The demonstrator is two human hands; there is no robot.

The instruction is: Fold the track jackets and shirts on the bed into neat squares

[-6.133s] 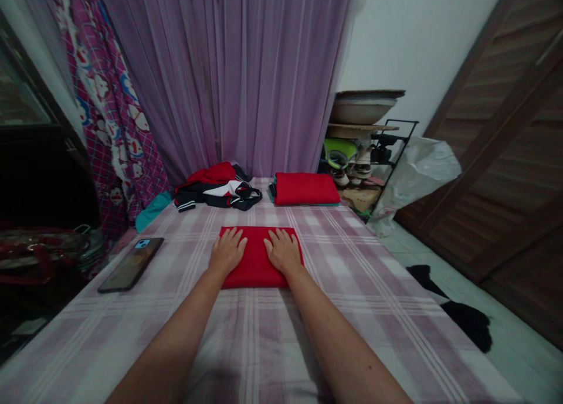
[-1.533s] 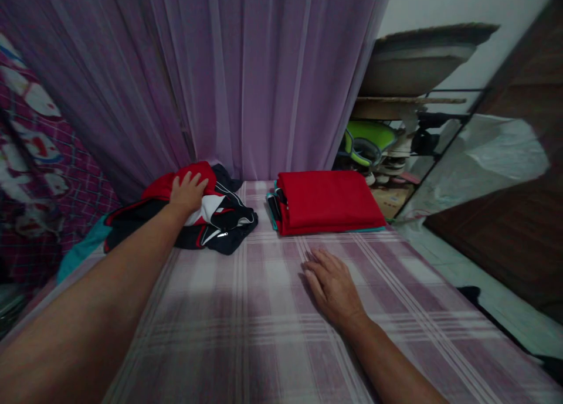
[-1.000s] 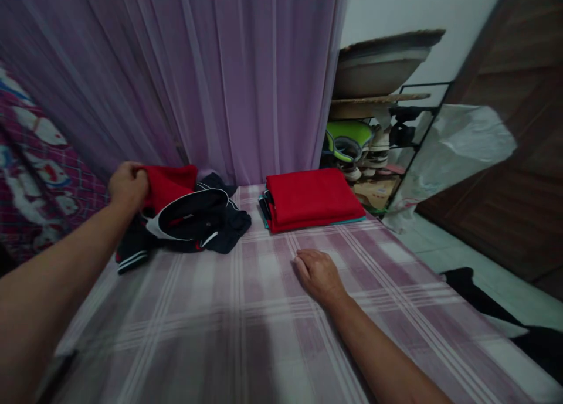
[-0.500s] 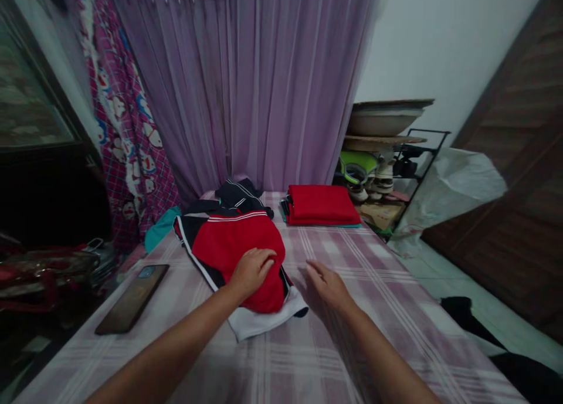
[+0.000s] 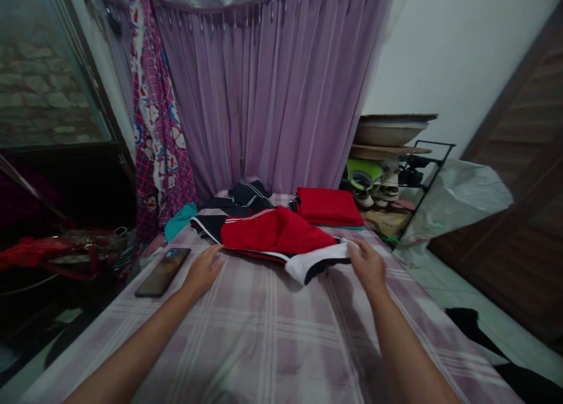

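Note:
A red garment [image 5: 277,233] with black and white trim lies stretched sideways across the plaid bed sheet [image 5: 272,333]. My right hand [image 5: 368,264] is closed on its white hem at the right end. My left hand [image 5: 202,270] lies low on the sheet with fingers stretched out, fingertips at the garment's left lower edge. Behind the garment sits a neat stack of folded red cloth [image 5: 328,205]. A small heap of dark striped clothes [image 5: 246,195] lies to the left of that stack.
A phone [image 5: 162,264] lies face up on the sheet left of my left hand. A teal cloth [image 5: 179,220] hangs at the bed's left edge. A purple curtain [image 5: 272,99] closes the far end. A shoe rack [image 5: 387,181] and plastic bag [image 5: 457,193] stand at the right.
The garment was bunched under my left hand. Now it is pulled out wide, my right hand has taken its white hem, and my left hand has slid to its left edge.

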